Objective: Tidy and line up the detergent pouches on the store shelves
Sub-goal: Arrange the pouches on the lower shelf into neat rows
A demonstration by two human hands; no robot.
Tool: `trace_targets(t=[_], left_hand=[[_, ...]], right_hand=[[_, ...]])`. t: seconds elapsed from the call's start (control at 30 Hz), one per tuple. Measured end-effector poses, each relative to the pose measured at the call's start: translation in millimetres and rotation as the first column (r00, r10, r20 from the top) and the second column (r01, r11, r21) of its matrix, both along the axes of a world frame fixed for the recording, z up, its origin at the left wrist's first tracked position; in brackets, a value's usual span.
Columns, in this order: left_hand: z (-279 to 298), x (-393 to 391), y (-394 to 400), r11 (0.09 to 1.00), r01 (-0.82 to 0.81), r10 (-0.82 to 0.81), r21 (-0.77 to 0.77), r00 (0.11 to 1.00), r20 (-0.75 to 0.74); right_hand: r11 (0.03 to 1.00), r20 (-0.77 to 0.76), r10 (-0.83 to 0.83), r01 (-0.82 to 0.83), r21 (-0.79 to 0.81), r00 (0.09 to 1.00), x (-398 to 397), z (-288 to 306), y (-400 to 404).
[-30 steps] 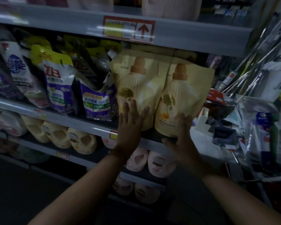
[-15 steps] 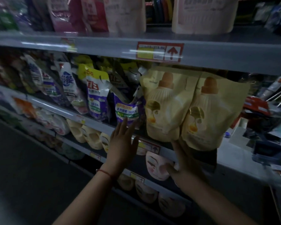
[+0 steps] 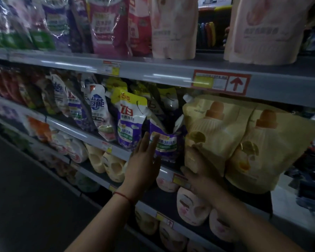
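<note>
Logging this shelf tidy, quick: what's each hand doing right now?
Left hand: open, straight fingers touching the purple pouch.
Right hand: against the bottom corner of the left cream pouch; too dark to tell if it grips.

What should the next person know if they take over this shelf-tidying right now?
Left hand: open, fingers straight, at the slumped purple pouch on the middle shelf.
Right hand: its grip is on the lower left corner of the left cream pouch; the right cream pouch stands touching it.
Done: both cream pouches upright, facing front, at the shelf edge.
Left: the purple pouch is folded over, and the white-purple pouch and those further left lean unevenly; straighten and line them up.
</note>
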State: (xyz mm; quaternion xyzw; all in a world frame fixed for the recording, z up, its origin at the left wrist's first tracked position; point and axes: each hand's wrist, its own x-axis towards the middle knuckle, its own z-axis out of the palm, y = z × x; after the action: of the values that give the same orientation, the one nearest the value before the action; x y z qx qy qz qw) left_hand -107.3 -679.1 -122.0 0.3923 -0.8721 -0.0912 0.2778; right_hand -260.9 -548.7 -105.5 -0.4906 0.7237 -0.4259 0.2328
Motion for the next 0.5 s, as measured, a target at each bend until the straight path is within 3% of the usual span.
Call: trace_targets(t=[0.2,0.33,0.5], left_hand=[[20.5,18.8,-40.9,0.995,0.049,-0.063,-0.086,0.983,-0.171],[28.2,32.3,-71.4,0.997,0.073,-0.076,-0.022,0.954,-0.291],[37.6,23.8,-103.3,0.932,0.345,-0.293,0.107,0.896,-0.334]], right_hand=[[0.942,0.202,-0.195,0.241,-0.234,0.960,-0.8,19.0,-57.1],[0.909,0.131,-0.264,0.292,-0.298,0.955,-4.9,37.6,-78.8],[0.900,0.002,-0.325,0.310,-0.306,0.946,-1.6,39.8,-92.2]])
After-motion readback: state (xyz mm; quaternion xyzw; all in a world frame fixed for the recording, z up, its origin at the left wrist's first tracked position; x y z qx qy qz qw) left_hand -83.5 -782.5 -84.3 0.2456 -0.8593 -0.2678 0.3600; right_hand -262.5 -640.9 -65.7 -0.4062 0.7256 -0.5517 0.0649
